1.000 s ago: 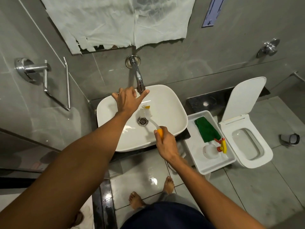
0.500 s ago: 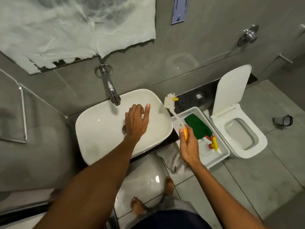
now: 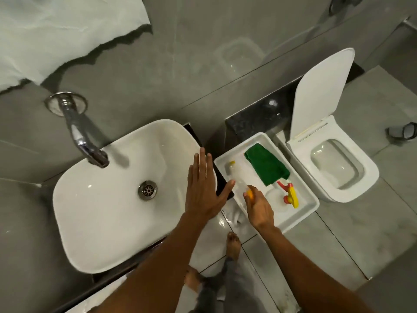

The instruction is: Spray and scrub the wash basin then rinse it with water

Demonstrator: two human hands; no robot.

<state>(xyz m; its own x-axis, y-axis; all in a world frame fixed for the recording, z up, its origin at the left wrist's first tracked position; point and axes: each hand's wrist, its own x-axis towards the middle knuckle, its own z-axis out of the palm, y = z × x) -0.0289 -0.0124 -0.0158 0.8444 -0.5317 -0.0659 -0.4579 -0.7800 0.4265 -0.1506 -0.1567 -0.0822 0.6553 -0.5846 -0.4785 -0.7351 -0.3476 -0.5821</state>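
The white wash basin (image 3: pixel 97 211) sits at centre left with its metal drain (image 3: pixel 147 190) bare and the chrome tap (image 3: pixel 85 141) over its back. My left hand (image 3: pixel 203 188) hovers flat, fingers spread, over the basin's right rim. My right hand (image 3: pixel 257 208) grips the orange handle of the scrub brush (image 3: pixel 235 172), whose blurred white head lies low inside the white tray (image 3: pixel 304 213). In that tray also lie a green cloth (image 3: pixel 266 166) and a spray bottle (image 3: pixel 290 195) with a red and yellow trigger.
A white toilet (image 3: pixel 338 168) with its lid raised stands right of the tray. A black stone ledge (image 3: pixel 255 118) runs behind. Torn white sheeting (image 3: pixel 56 35) hangs on the grey wall. My bare feet (image 3: pixel 233 245) stand on wet floor tiles.
My right hand carried the brush out of the basin, over to the right and down into the tray. My left hand left the tap and moved to the basin's right rim.
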